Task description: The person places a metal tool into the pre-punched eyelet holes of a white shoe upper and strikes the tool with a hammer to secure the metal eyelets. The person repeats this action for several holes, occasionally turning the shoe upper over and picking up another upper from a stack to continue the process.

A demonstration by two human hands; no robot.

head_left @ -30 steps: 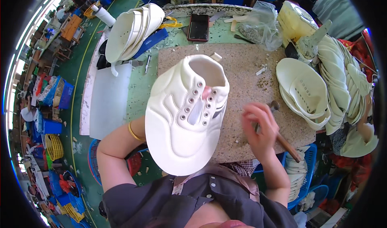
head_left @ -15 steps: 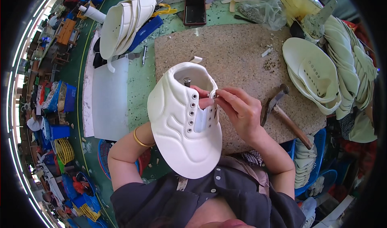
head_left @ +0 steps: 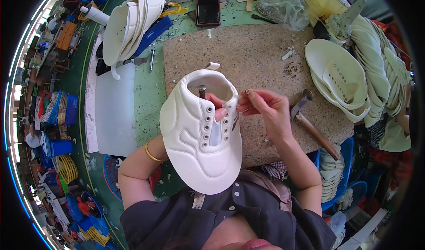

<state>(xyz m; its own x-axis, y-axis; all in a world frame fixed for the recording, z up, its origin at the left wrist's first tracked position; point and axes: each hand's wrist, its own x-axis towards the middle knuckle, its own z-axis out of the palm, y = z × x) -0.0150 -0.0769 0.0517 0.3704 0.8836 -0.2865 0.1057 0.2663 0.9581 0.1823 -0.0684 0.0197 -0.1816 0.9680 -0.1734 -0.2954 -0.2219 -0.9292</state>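
Note:
A white stitched shoe upper (head_left: 212, 161) hangs in front of my chest, toe end toward me. Rows of metal eyelets run down both sides of its front opening. My left hand (head_left: 217, 110) is inside it, mostly hidden, its fingertips gripping the right eyelet edge. A metal rod with a round head (head_left: 202, 90) sticks up inside the collar; what holds it is hidden. My right hand (head_left: 270, 108) is just right of the collar, apart from the upper, thumb and fingers pinched at a tiny thing I cannot make out.
A hammer (head_left: 316, 135) lies on the stone slab (head_left: 261, 51), with small metal bits (head_left: 293, 67) farther back. More white uppers are stacked at far left (head_left: 133, 26) and right (head_left: 338, 77). A phone (head_left: 208, 11) and a plastic bag (head_left: 287, 6) lie behind the slab.
My right hand has drawn away from the upper's right eyelet edge, slightly to the right and up. The left hand still holds the upper in about the same place.

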